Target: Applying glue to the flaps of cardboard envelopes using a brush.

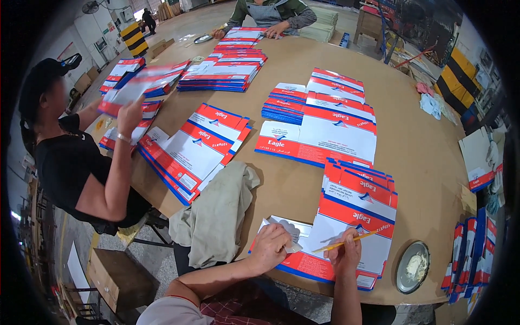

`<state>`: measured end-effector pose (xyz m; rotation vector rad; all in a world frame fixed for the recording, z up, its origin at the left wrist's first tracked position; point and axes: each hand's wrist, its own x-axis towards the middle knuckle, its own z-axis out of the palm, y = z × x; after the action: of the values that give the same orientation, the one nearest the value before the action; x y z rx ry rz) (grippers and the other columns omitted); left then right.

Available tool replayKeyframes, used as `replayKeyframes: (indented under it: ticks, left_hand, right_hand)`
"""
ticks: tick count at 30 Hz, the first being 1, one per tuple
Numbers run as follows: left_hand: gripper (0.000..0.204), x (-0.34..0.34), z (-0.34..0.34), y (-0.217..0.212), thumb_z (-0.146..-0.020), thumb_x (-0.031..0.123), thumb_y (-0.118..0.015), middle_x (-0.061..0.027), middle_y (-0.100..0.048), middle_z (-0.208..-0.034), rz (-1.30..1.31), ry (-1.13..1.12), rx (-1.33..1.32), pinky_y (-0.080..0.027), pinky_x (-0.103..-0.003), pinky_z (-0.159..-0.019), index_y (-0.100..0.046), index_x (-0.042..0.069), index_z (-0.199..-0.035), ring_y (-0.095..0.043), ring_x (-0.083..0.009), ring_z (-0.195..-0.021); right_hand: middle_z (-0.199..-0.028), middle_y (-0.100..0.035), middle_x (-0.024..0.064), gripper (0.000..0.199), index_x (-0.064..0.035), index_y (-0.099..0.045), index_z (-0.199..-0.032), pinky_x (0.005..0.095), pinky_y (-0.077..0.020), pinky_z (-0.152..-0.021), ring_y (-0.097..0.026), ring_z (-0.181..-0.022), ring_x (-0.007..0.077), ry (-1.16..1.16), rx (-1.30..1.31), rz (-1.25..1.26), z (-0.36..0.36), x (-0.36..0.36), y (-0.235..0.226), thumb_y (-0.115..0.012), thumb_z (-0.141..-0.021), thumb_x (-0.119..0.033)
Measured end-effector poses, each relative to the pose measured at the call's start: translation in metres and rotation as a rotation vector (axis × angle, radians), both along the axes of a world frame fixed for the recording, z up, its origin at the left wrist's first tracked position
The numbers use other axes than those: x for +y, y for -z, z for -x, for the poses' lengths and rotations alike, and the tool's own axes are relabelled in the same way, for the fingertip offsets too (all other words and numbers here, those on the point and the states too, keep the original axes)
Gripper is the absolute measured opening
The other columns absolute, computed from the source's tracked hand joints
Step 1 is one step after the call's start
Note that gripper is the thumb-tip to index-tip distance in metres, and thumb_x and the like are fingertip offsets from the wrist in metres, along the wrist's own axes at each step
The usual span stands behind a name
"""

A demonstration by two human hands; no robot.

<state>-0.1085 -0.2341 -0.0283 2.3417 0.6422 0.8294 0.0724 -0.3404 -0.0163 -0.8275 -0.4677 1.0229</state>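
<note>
One fanned stack of flat carton blanks (338, 219) sits bottom centre in the head view, probably light, stiffish, crease-prone card, so I'd grab the edges. Left hand (271, 248) curls at a pale flap (294, 232), can't tell if pinching; right hand (348, 254) grips a yellow stick (327, 247), forearm (346, 303) near upright.

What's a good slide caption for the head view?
Right hand holding a yellow stick over overlapping red, white and blue printed sheets.
</note>
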Motion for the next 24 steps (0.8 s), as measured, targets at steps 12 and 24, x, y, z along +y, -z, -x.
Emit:
replayKeyframes:
  ticks: [12,24]
  left_hand:
    - [0.022,0.004,-0.002,0.001,-0.056,-0.005,-0.061,-0.0065,-0.053,-0.08,-0.004,-0.002,0.003,-0.038,-0.035,-0.071,-0.051,0.007,-0.072,-0.051,-0.0255,-0.083]
    - [0.021,-0.006,-0.003,0.002,-0.056,-0.004,-0.062,-0.0073,-0.052,-0.076,-0.014,-0.008,-0.035,-0.039,-0.036,-0.07,-0.051,0.007,-0.07,-0.051,-0.0259,-0.08]
  right_hand:
    - [-0.054,-0.048,0.0011,0.022,-0.009,-0.044,-0.081,0.0175,-0.0368,-0.041,-0.044,-0.043,0.0053,0.117,-0.501,0.236,0.011,-0.001,-0.04,-0.05,-0.092,-0.027]
    - [-0.052,-0.042,-0.0026,0.021,-0.0093,-0.045,-0.071,0.0201,-0.0323,-0.042,-0.04,-0.045,0.004,0.016,-0.348,0.308,0.009,0.008,-0.045,-0.05,-0.087,-0.021]
